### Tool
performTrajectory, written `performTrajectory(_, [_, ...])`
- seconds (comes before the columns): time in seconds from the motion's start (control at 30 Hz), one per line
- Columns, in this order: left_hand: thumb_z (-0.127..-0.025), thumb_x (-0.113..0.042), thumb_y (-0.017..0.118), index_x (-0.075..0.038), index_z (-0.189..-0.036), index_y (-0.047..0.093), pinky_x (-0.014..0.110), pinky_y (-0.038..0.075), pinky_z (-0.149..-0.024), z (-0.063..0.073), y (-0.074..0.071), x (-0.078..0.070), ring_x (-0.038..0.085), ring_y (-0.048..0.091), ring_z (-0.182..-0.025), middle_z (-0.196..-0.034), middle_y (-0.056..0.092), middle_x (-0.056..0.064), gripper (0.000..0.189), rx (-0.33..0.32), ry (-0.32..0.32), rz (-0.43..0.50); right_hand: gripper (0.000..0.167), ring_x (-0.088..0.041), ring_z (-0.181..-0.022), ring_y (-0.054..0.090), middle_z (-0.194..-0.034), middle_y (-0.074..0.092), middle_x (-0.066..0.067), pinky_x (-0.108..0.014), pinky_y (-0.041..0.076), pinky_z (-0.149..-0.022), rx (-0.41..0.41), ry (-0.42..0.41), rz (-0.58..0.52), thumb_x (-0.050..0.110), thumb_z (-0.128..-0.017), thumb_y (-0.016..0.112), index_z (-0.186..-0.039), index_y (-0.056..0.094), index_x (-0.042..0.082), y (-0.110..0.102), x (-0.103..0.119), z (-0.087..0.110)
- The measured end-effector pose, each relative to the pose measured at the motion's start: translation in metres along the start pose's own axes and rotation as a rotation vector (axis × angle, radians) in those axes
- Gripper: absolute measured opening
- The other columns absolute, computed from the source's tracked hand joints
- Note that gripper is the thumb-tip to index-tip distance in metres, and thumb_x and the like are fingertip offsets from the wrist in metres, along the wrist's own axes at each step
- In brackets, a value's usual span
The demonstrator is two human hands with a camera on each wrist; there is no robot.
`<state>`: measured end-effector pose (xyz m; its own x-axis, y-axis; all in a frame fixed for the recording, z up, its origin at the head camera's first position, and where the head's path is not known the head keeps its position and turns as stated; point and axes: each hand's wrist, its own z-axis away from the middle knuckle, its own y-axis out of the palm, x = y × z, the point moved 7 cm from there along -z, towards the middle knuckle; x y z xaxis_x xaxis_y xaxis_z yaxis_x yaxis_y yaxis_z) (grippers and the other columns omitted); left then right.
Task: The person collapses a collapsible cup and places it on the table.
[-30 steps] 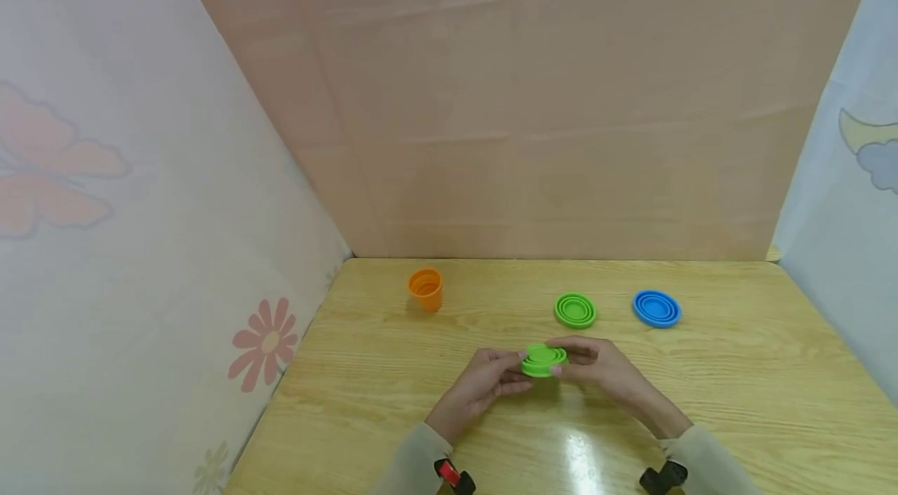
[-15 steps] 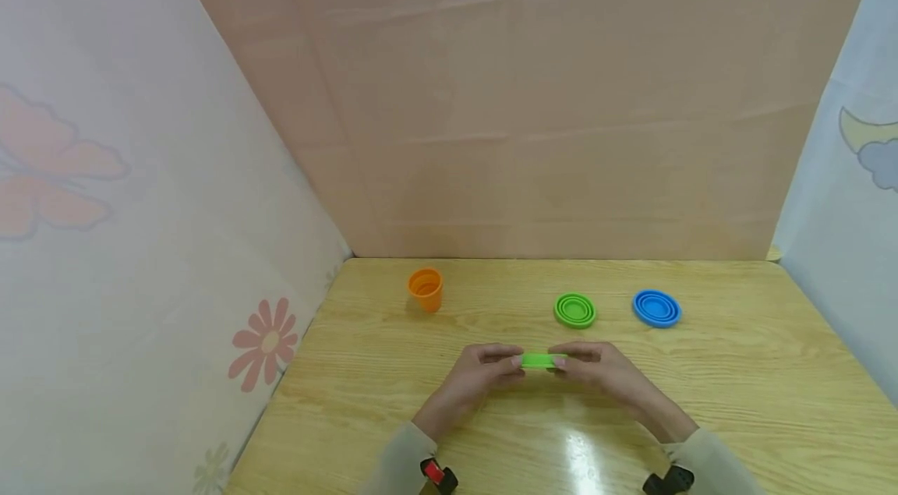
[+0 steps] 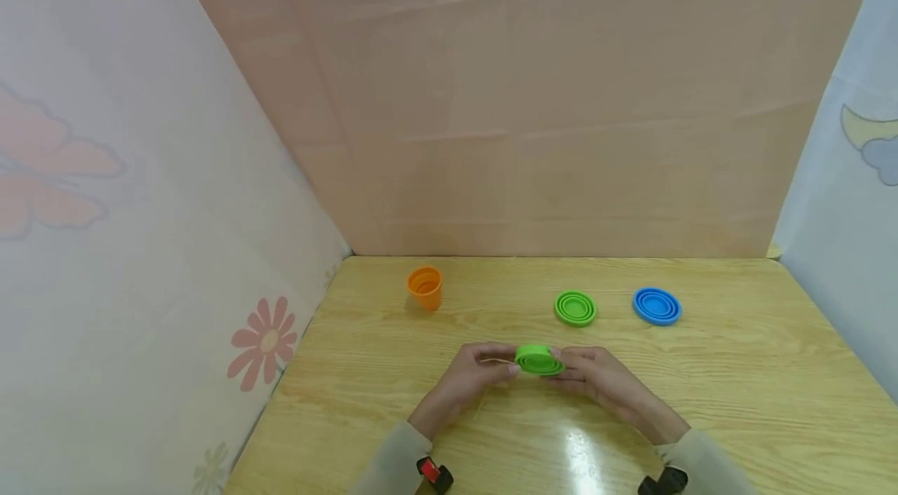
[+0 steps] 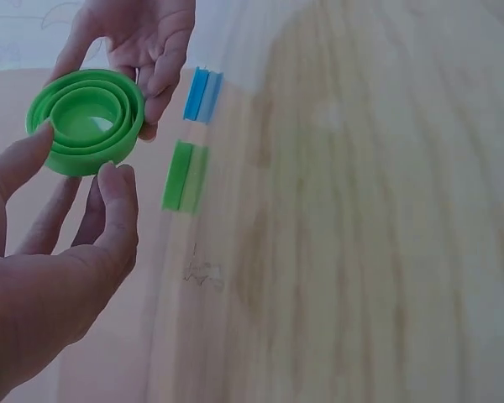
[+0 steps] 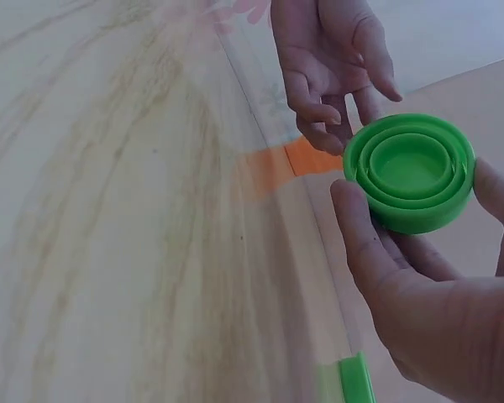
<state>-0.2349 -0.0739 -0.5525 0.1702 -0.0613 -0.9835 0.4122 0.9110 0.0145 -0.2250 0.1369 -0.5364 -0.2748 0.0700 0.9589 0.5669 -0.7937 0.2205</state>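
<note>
A green collapsible cup [image 3: 539,360], folded into nested rings, is held above the table between both hands. Its ringed face tilts toward the head camera. My left hand [image 3: 468,380] has its thumb and fingertips at the cup's left edge; the left wrist view shows the thumb [image 4: 25,155] overlapping the rim and fingers below. On the opposite edge my right hand [image 3: 606,382] pinches the cup, thumb on one side and fingers on the other in the right wrist view. A second folded green cup [image 3: 575,309] lies flat just beyond the hands.
A folded blue collapsible cup [image 3: 656,306] lies at the back right of the wooden table [image 3: 758,386]. An orange cup [image 3: 425,288] stands extended at the back left. Fabric walls enclose the back and both sides. Faint thin pale lines show beside the left hand.
The held green cup has turned from its raised rings facing up, through edge-on, to its ringed face tilted toward the head camera. Both hands shifted their fingers on its edge. The other cups stayed put.
</note>
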Motion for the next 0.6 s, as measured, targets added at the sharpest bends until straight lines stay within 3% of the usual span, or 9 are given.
performTrajectory(0.3, [-0.095,-0.023,0.079,-0.015,-0.124,0.078,0.028,0.061,-0.097,-0.012,0.002,-0.008,0.014,0.074,-0.109,-0.123,0.078,0.004,0.030,-0.017,0.073,-0.023,0.062,-0.029,-0.122,0.071,-0.129,0.074,-0.015,-0.041,0.059,-0.109,-0.019,0.068,-0.081,0.043,-0.114,0.043,-0.149,0.050,-0.008,-0.001,-0.002,-0.005])
performTrajectory(0.43, [-0.097,-0.019,0.077,-0.009,-0.122,0.078,0.034,0.064,-0.098,-0.016,0.003,-0.010,0.014,0.076,-0.106,-0.119,0.079,0.010,0.027,-0.014,0.069,0.045,0.068,-0.033,-0.121,0.072,-0.129,0.073,-0.020,-0.045,0.060,-0.107,-0.033,0.062,-0.031,0.047,-0.114,0.039,-0.150,0.047,-0.011,-0.003,-0.001,-0.006])
performTrajectory(0.6, [-0.097,-0.011,0.075,0.001,-0.123,0.075,0.043,0.065,-0.096,-0.018,0.004,-0.009,0.016,0.078,-0.099,-0.116,0.079,0.017,0.028,-0.031,0.052,0.146,0.063,-0.023,-0.114,0.074,-0.129,0.074,-0.014,-0.045,0.062,-0.103,-0.131,0.019,0.062,0.041,-0.114,0.045,-0.147,0.050,-0.012,-0.012,0.002,-0.007])
